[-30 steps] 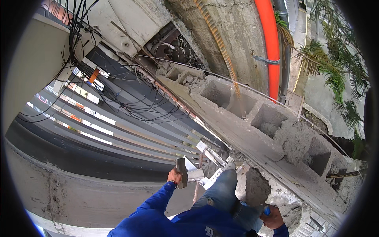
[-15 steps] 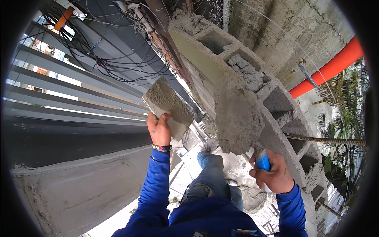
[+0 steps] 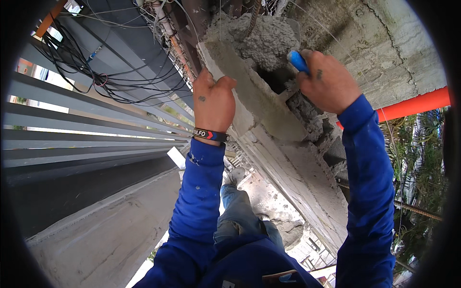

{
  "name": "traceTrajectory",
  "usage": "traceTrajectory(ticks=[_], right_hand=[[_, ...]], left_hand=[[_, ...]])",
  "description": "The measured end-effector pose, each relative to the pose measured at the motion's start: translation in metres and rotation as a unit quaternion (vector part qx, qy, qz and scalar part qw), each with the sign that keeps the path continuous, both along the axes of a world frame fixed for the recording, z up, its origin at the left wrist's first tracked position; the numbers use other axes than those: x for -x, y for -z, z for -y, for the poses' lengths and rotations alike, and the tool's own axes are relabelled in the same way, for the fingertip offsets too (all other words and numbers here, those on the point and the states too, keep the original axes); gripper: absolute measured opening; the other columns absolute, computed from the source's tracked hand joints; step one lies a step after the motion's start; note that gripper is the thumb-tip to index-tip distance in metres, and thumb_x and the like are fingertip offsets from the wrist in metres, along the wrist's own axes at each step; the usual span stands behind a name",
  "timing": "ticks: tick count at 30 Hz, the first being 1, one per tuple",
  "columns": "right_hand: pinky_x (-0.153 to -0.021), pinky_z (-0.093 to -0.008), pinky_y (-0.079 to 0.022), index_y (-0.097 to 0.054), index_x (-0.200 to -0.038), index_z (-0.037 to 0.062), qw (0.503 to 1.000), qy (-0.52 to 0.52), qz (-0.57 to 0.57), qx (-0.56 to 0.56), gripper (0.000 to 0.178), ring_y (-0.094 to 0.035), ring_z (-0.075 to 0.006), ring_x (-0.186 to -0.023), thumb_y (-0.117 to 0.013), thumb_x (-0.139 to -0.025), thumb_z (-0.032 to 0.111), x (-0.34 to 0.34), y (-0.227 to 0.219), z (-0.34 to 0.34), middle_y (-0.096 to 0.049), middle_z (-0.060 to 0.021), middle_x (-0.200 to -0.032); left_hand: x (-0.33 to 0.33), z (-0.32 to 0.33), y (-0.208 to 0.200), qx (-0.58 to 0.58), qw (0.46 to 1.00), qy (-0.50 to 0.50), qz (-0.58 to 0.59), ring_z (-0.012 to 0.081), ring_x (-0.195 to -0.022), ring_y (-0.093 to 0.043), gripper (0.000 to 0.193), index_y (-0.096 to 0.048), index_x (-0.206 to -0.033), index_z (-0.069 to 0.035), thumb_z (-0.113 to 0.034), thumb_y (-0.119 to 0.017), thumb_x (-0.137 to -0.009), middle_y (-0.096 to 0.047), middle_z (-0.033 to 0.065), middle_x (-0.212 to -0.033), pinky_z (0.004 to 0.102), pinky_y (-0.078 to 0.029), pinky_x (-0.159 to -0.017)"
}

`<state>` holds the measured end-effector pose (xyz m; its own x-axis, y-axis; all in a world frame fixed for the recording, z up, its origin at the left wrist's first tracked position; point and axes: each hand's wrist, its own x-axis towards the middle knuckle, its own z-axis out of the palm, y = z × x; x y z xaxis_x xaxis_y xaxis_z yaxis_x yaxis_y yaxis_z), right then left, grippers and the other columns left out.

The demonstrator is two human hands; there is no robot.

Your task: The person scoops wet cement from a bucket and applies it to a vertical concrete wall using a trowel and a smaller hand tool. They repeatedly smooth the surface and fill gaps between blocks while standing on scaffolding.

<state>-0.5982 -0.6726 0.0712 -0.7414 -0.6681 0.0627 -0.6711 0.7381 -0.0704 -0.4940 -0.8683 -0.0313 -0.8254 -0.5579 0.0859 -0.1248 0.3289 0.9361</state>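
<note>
My left hand (image 3: 214, 103) is closed on a flat board (image 3: 242, 113), held along the near side of the concrete-block wall (image 3: 307, 161). Its fingertips are hidden and the hand covers part of the board. My right hand (image 3: 331, 79) is wrapped around the blue handle of a trowel (image 3: 298, 61) over the wall top. A thick heap of wet grey mortar (image 3: 271, 41) lies just beyond the handle and hides the blade. Beneath the trowel, a dark block cavity (image 3: 277, 79) stays exposed, while rough mortar fills another cavity nearby.
Grey slats (image 3: 96, 127) and bundled black cables (image 3: 72, 72) are on the left. Rebar (image 3: 254, 19) rises by the mortar, and another rod (image 3: 418, 211) juts out at right. An orange-red pipe (image 3: 413, 105) runs beside a cracked concrete wall (image 3: 384, 43). My legs are below.
The mortar-loaded trowel has moved up and away to the far part of the wall top. My left hand has brought the board up and right against the wall's side.
</note>
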Motion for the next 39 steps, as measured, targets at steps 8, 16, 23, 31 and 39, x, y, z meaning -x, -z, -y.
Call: traceTrajectory(ticks=[8,16,23,31,39], right_hand=[[-0.073,-0.049,-0.052,-0.059,-0.118,0.0012,0.984,0.101,0.046,-0.137,0.038,-0.066,-0.0411,-0.085,-0.064,-0.081,0.009,-0.061,-0.037,0.02,-0.067,-0.0229,-0.092],[-0.084,-0.0433,-0.052,-0.061,-0.126,0.0126,0.999,0.011,-0.047,0.004,0.047,-0.063,-0.037,-0.101,-0.07,-0.08,0.009,0.024,-0.045,-0.047,-0.067,-0.0134,-0.111],[-0.085,-0.0443,-0.053,-0.063,-0.124,0.0179,0.991,-0.101,-0.006,-0.084,0.046,-0.063,-0.034,-0.104,-0.069,-0.079,0.009,0.093,-0.019,-0.004,-0.067,-0.0094,-0.116],[-0.083,-0.0455,-0.054,-0.064,-0.123,0.0214,0.993,-0.053,-0.063,-0.087,0.041,-0.065,-0.0347,-0.1,-0.066,-0.084,0.012,0.087,-0.019,0.04,-0.068,-0.0116,-0.11],[-0.078,-0.0484,-0.054,-0.067,-0.115,0.0143,0.988,0.098,-0.043,-0.114,0.033,-0.066,-0.0383,-0.092,-0.066,-0.083,0.019,0.052,-0.021,0.034,-0.07,-0.0185,-0.1]], left_hand=[[0.005,0.009,-0.012,-0.166,0.985,0.003,-0.047,0.0311,-0.069,-0.054,0.018,-0.05,-0.082,0.008,-0.008,-0.058,-0.081,-0.054,0.0202,-0.072,0.0426,-0.043,-0.067],[-0.049,0.018,-0.015,-0.224,0.972,0.048,-0.046,0.0268,-0.089,-0.063,0.032,-0.059,-0.113,0.004,-0.001,-0.054,-0.082,-0.069,0.0155,-0.098,0.033,-0.047,-0.085],[-0.176,0.072,0.09,-0.184,0.975,-0.033,0.122,0.0212,-0.078,-0.062,0.032,-0.06,-0.106,0.006,-0.001,-0.052,-0.076,-0.069,0.0119,-0.089,0.0321,-0.049,-0.075],[-0.243,0.065,0.122,-0.192,0.952,-0.1,0.215,0.0198,-0.08,-0.065,0.026,-0.064,-0.099,0.004,-0.003,-0.054,-0.076,-0.07,0.0108,-0.088,0.0312,-0.05,-0.075],[-0.222,0.061,0.118,-0.195,0.965,-0.067,0.16,0.0232,-0.08,-0.064,0.028,-0.059,-0.104,0.005,-0.001,-0.053,-0.077,-0.069,0.0144,-0.089,0.0336,-0.049,-0.077]])
